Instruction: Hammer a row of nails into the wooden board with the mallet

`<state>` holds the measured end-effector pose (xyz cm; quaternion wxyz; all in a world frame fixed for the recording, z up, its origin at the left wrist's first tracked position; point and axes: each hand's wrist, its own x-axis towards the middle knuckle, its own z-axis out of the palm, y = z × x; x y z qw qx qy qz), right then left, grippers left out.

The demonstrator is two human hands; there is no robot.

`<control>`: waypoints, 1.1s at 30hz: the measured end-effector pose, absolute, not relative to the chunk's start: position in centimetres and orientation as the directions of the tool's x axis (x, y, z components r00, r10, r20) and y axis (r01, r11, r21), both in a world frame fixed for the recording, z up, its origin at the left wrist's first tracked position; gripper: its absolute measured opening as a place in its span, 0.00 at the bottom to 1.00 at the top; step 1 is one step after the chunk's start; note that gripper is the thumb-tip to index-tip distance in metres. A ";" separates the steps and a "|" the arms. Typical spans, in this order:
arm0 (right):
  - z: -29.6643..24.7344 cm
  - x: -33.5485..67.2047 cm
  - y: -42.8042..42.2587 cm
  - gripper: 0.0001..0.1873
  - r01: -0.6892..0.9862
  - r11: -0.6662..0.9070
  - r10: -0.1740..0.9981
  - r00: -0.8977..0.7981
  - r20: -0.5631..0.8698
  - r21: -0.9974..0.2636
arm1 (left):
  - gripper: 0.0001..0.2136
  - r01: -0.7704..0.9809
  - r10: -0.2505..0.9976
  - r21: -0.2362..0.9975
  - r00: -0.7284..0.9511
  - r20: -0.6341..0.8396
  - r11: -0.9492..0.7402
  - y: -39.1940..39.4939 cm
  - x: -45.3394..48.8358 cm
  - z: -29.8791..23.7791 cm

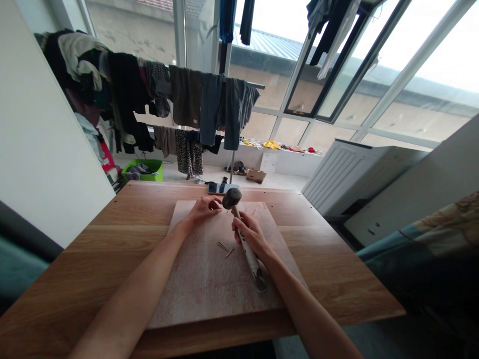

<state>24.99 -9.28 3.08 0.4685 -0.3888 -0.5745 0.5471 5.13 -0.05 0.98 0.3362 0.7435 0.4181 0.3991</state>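
Note:
My right hand [250,233] is closed round the pale handle of a hammer [232,198], whose dark round head hangs just above the far part of a thin plywood board [209,284]. Close to the hammer head, my left hand [204,207] rests on the board with its fingertips pinched together, apparently on a small nail that is too small to make out. Two loose nails [225,249] lie on the board between my hands.
The board lies on a wooden table [112,234]. A phone [218,187] sits at the table's far edge. Beyond are a drying rack with clothes [202,107], a green basket [146,169], a white radiator [348,174] and large windows.

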 end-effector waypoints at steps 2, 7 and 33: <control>3.0 24.9 -9.2 0.19 -0.072 0.103 0.953 -0.280 0.119 -0.992 | 0.14 0.344 0.888 0.836 0.330 0.320 -0.428 0.0 5.1 1.0; 3.0 24.9 -9.1 0.19 -0.013 0.104 0.938 -0.331 0.103 -0.994 | 0.14 0.352 0.870 0.808 0.332 0.364 -0.472 0.1 5.2 1.0; 4.3 26.2 -9.1 0.16 -0.087 0.137 0.982 -0.120 0.146 -0.987 | 0.05 0.625 0.640 0.473 0.753 -0.154 -0.622 -6.3 8.3 7.1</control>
